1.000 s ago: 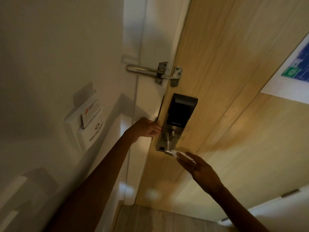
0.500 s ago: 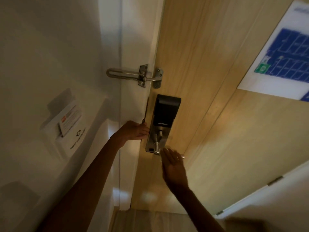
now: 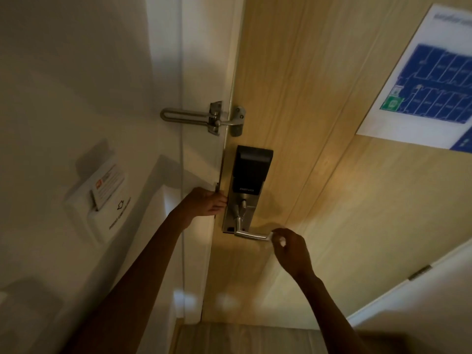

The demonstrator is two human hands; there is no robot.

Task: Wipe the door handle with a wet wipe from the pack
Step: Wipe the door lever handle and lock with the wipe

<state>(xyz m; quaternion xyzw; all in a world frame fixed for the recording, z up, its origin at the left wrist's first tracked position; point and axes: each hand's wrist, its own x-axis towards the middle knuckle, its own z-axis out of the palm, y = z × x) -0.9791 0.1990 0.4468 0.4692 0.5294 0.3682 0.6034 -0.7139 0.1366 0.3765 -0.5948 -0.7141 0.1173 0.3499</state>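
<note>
A silver lever door handle [image 3: 249,234] sticks out to the right from a metal lock plate with a black keypad unit [image 3: 251,172] on a light wooden door [image 3: 319,123]. My right hand [image 3: 290,247] is closed around a small white wet wipe [image 3: 274,237], pressed against the free end of the lever. My left hand [image 3: 208,203] rests with its fingers curled on the door's edge, just left of the lock plate. The wipe pack is not in view.
A metal swing-bar door guard [image 3: 204,118] sits above the lock. A key-card holder with a card [image 3: 102,195] is on the white wall at left. A blue floor-plan sign [image 3: 429,83] hangs on the door at upper right.
My right hand slid from the handle's base out to its free end, uncovering the lever. My left hand stayed on the door edge. The view shifted slightly.
</note>
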